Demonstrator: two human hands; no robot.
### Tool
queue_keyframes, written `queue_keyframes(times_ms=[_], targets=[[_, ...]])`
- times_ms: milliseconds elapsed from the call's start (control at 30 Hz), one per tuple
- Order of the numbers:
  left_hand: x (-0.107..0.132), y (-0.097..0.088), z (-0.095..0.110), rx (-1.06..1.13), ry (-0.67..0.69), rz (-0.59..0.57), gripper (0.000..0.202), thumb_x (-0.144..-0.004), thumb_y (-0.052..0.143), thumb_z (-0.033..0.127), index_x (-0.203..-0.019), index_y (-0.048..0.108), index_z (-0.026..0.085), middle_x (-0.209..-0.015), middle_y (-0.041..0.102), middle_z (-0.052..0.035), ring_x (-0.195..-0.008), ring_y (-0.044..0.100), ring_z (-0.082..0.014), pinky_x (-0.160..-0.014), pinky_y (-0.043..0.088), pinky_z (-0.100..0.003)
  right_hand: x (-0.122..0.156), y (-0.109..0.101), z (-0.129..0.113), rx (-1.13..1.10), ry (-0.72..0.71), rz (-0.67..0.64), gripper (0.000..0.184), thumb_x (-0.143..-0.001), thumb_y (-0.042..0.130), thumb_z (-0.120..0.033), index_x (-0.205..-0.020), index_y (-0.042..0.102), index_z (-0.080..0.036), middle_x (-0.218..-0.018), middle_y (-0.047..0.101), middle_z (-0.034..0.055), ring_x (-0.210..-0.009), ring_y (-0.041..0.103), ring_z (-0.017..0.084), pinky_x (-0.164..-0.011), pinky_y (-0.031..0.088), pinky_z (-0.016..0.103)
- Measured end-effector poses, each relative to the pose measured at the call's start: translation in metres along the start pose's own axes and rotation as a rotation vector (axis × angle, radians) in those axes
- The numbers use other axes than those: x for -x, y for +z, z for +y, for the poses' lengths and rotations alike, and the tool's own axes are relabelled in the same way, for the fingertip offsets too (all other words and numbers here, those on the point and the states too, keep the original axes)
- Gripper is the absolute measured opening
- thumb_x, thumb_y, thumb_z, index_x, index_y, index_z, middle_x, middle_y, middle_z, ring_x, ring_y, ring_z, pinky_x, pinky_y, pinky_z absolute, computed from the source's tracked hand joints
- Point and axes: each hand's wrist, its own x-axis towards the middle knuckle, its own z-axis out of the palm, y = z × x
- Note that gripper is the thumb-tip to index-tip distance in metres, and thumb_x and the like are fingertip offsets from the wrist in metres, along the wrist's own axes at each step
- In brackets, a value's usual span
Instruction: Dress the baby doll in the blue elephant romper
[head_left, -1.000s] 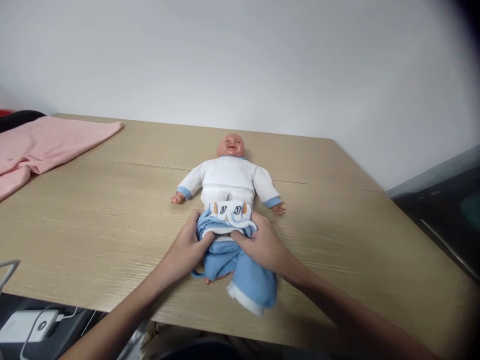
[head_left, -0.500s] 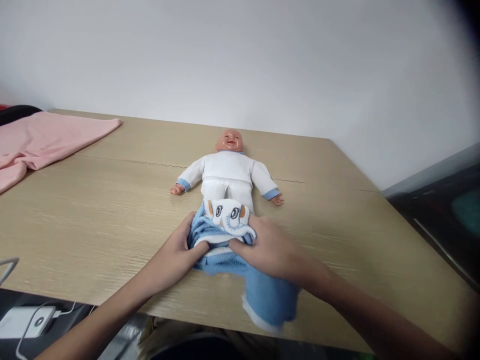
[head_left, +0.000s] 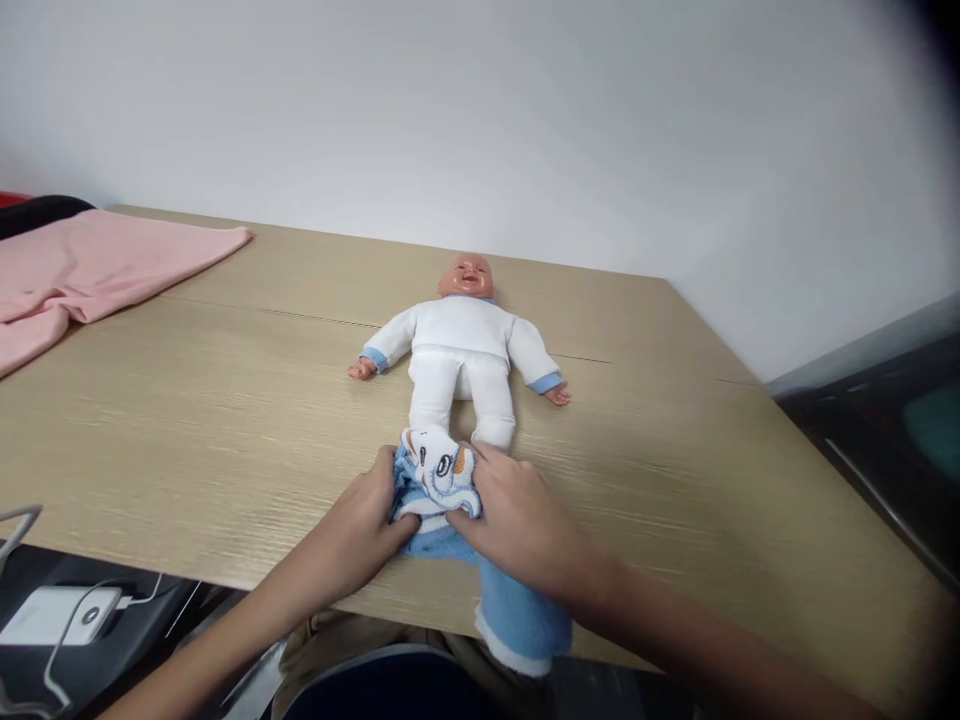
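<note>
A baby doll (head_left: 461, 325) in a white top with blue cuffs lies on its back, head away from me and legs toward me. At its feet is a pair of blue fleece pants (head_left: 431, 540) with white stripes and an embroidered elephant face, bunched up. My left hand (head_left: 371, 525) grips the bunched cloth on the left, thumb on top. On the right side my right hand (head_left: 517, 515) pinches it, and a blue leg with a white hem hangs below that hand. The doll's feet are hidden by the pants and hands.
A wooden table (head_left: 247, 430) lies under everything, against a white wall. Pink cloth (head_left: 112, 265) is spread at the far left. A white power bank (head_left: 60, 615) with cables sits below the table's front edge. Something dark (head_left: 885, 430) stands at the right.
Both hands have shifted slightly toward me with the pants, and more of the doll's white legs shows. The elephant face is now more folded and tilted.
</note>
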Motion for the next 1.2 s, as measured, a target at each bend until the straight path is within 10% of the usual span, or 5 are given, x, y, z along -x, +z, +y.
queue_keyframes(times_ms=[267,567,900,1200], targets=[[0.003,0.004,-0.007,0.104,0.016,0.049,0.036,-0.098,0.063,0.028,-0.131,0.051,0.022,-0.125,0.062,-0.0101,-0.120,0.057,-0.0332,-0.108,0.045,-0.051,-0.001,0.005,0.013,-0.267,0.036,0.012,0.076,-0.083,0.074,0.001,-0.152,0.053,-0.019,-0.132,0.079,0.0136,-0.121,0.077,0.036,-0.100,0.056,0.047],[-0.016,-0.002,-0.014,0.377,0.216,0.181,0.048,-0.095,0.074,0.019,-0.139,0.054,0.024,-0.133,0.067,-0.0063,-0.123,0.064,-0.0244,-0.107,0.051,-0.038,-0.011,0.009,0.039,-0.562,-0.261,0.218,0.023,-0.097,0.077,-0.018,-0.120,0.074,-0.022,-0.122,0.079,0.0060,-0.110,0.077,0.027,-0.097,0.058,0.040],[-0.063,-0.067,-0.006,0.131,0.387,-0.061,0.038,-0.097,0.082,0.036,-0.134,0.081,0.024,-0.142,0.079,-0.0118,-0.141,0.067,-0.0355,-0.126,0.048,-0.052,-0.048,-0.021,0.061,-0.436,-0.356,0.150,0.026,-0.090,0.089,-0.029,-0.114,0.081,-0.022,-0.119,0.085,0.0059,-0.107,0.079,0.028,-0.095,0.063,0.039],[-0.094,-0.092,-0.013,0.301,0.211,-0.322,0.036,-0.077,0.102,0.046,-0.094,0.085,0.019,-0.090,0.080,-0.0038,-0.085,0.074,-0.0235,-0.083,0.061,-0.035,-0.062,-0.041,0.065,-0.480,-0.393,-0.022,0.056,-0.087,0.099,-0.046,-0.132,0.078,-0.022,-0.131,0.083,0.0068,-0.120,0.077,0.030,-0.109,0.060,0.042]])
